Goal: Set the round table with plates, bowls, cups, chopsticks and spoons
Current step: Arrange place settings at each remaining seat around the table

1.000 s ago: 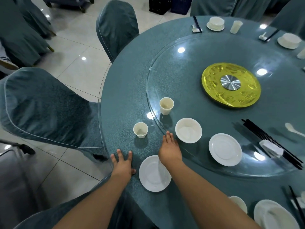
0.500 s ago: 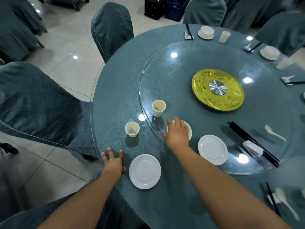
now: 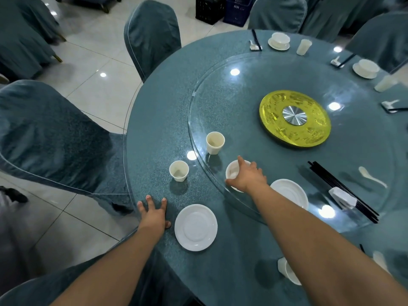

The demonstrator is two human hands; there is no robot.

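My right hand reaches over a white bowl on the glass turntable's near edge, with fingers and thumb curled round its rim. My left hand rests flat on the teal table by its edge, fingers spread. A white plate lies on the table just right of that hand. A second white plate sits on the turntable, partly behind my right forearm. One cream cup stands on the table, another cup on the turntable. Black chopsticks and a white spoon lie at the right.
A yellow disc with a steel hub marks the turntable's centre. Place settings with bowls, cups and chopsticks line the far rim. Covered chairs stand close on the left. Another bowl shows under my right forearm.
My right hand has moved forward from the table edge onto the turntable and closed over the white bowl. My left hand has stayed flat on the table.
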